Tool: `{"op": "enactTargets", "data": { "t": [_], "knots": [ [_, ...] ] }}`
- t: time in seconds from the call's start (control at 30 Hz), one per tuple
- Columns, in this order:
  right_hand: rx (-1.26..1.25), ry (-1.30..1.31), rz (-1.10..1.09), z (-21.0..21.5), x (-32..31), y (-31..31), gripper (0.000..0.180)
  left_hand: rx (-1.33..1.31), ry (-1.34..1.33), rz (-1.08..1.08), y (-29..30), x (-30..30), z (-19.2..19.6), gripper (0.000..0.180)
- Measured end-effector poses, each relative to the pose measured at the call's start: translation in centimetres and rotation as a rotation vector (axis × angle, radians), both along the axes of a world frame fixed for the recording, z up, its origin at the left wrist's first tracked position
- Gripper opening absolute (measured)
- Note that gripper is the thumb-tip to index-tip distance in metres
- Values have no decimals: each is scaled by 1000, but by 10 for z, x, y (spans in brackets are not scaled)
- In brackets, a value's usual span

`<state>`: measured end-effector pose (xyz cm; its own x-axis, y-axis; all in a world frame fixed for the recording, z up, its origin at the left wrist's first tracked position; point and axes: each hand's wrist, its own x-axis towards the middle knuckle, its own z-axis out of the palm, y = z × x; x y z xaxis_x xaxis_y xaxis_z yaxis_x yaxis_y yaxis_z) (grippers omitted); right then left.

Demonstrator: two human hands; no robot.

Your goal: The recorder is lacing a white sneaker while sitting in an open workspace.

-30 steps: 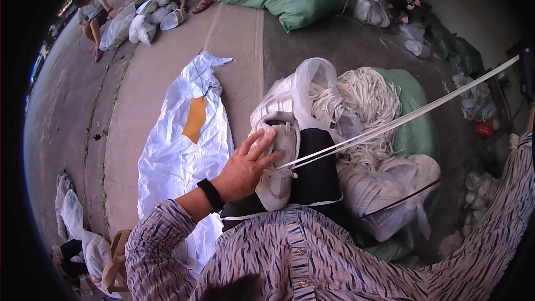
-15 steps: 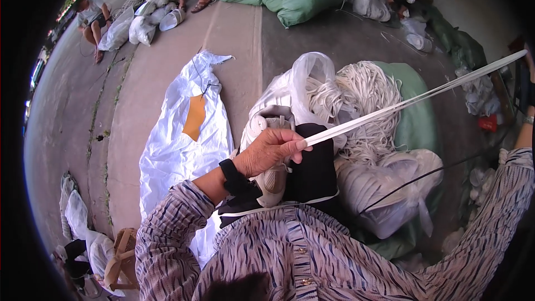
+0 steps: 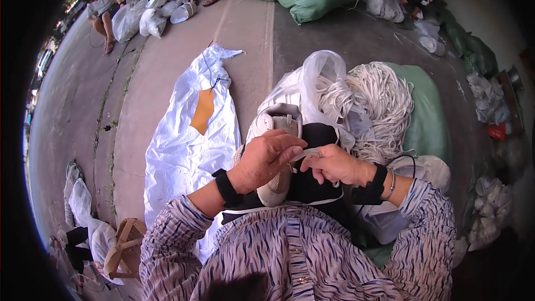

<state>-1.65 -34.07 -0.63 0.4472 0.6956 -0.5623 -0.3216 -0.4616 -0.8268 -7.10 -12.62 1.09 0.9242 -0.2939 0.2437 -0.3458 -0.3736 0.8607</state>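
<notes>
Left hand (image 3: 267, 160), right hand (image 3: 333, 165), both pinching white lace (image 3: 306, 154), shoe (image 3: 274, 190) beneath

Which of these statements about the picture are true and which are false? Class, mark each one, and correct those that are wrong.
1. A pale lace spans the gap between the left hand and the right hand. True.
2. The orange patch lies on a green sack. False: the orange patch lies on the white sheeting.
3. The toe of the shoe points toward the wearer's body. True.
4. The right wrist is bare. False: it wears a black band and a bracelet.
5. The heap of laces lies to the right of the shoe. True.
</notes>
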Motion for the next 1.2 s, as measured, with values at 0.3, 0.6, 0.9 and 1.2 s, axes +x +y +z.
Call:
{"op": "enactTargets", "data": {
  "t": [0.3, 0.6, 0.9, 1.2],
  "knots": [
    [-139, 104, -145, -5, -14, 32, 22, 2, 345, 185, 29, -44, -38, 11],
    [-58, 523, -15, -15, 3, 7, 16, -132, 416, 106, 37, -43, -44, 11],
    [23, 480, -37, -18, -2, -4, 20, 399, 126, 177, 26, -43, -30, 12],
    [37, 448, -64, -20, -3, -3, 18, 469, -22, 58, 22, -37, -17, 11]
  ]
}}
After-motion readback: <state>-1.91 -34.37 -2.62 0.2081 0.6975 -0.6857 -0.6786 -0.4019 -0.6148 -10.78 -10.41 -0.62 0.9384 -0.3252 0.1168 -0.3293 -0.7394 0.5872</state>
